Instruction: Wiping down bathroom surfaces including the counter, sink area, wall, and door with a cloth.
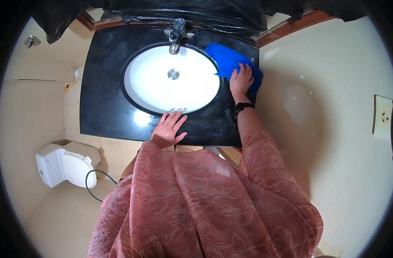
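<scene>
A blue cloth (231,62) lies spread over the right side of the black countertop (104,86), one corner reaching over the rim of the white oval sink (140,81). My right hand (242,80) presses down on this cloth, its fingers bent slightly into the fabric. Near the sink's front rim, my left hand (168,129) rests on the counter with fingers spread and nothing in it. A chrome faucet (176,36) stands behind the sink, above the round drain (173,74).
Black plastic sheeting (213,21) hangs along the back over a wood-framed mirror. At lower left stands a white toilet (72,163), with a dark hose (90,185) beside it. A wall socket (383,118) is at far right. A small dark object (231,116) sits by my right wrist.
</scene>
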A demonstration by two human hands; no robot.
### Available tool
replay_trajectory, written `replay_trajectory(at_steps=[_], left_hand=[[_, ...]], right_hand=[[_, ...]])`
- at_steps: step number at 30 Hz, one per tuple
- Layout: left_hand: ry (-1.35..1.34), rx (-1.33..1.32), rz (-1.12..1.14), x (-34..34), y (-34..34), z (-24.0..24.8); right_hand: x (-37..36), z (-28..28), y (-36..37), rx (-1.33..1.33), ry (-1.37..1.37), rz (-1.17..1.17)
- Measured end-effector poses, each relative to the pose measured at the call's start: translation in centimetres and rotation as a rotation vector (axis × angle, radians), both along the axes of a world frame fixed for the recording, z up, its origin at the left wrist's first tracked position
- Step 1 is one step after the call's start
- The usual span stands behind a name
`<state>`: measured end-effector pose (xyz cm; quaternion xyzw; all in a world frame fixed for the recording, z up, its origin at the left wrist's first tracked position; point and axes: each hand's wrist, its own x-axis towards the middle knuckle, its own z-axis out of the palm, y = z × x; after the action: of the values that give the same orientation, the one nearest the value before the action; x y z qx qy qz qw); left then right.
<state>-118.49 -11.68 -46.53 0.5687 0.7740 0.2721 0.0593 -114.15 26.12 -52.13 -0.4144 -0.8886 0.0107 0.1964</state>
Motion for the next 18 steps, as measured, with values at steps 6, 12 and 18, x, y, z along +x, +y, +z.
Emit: replay_trajectory(at_steps=[6,12,18], left_hand=[[-0.005,0.056,0.003,-0.1,-0.1,0.2],[0.005,0.100,0.034,0.0,-0.7,0.5],[0.005,0.112,0.034,0.0,-0.6,0.2]], right_hand=[[5.4,0.7,0.8,-0.047,0.088,-0.020],[5.7,8.8,-0.2,0.000,0.262,-0.007],[4.3,11.5,-0.8,0.220,0.081,0.186]])
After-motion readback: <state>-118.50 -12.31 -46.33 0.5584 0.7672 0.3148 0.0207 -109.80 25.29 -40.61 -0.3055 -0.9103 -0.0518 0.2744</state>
